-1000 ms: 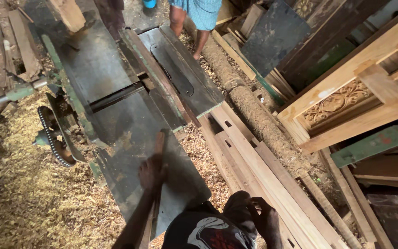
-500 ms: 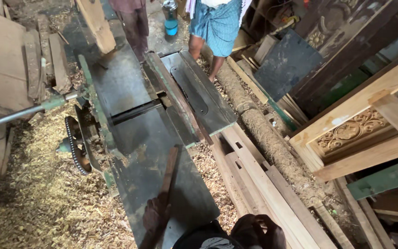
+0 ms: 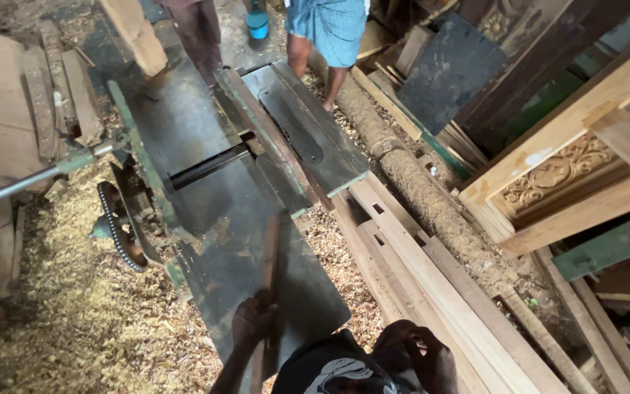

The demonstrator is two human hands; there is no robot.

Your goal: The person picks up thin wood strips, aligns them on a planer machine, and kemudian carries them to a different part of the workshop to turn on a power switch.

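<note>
A narrow dark wooden strip [image 3: 269, 268] lies lengthwise on the near end of the dark metal planer table [image 3: 213, 190]. My left hand [image 3: 253, 321] is closed around the strip's near end. My right hand [image 3: 424, 356] hangs low at the right beside my body, fingers loosely curled, holding nothing that I can see. The cutter slot [image 3: 209, 166] crosses the table ahead of the strip.
A toothed wheel [image 3: 114, 226] and a metal lever [image 3: 30, 179] stick out at the machine's left. Sawdust [image 3: 60, 306] covers the floor. Long planks [image 3: 432, 292], a log [image 3: 432, 197] and a carved frame [image 3: 570, 175] lie right. Two people [image 3: 326, 33] stand beyond.
My view has tilted and drawn closer to the table. My left hand stays on the strip, which has slid a little along the table. My right hand has dropped lower at the right.
</note>
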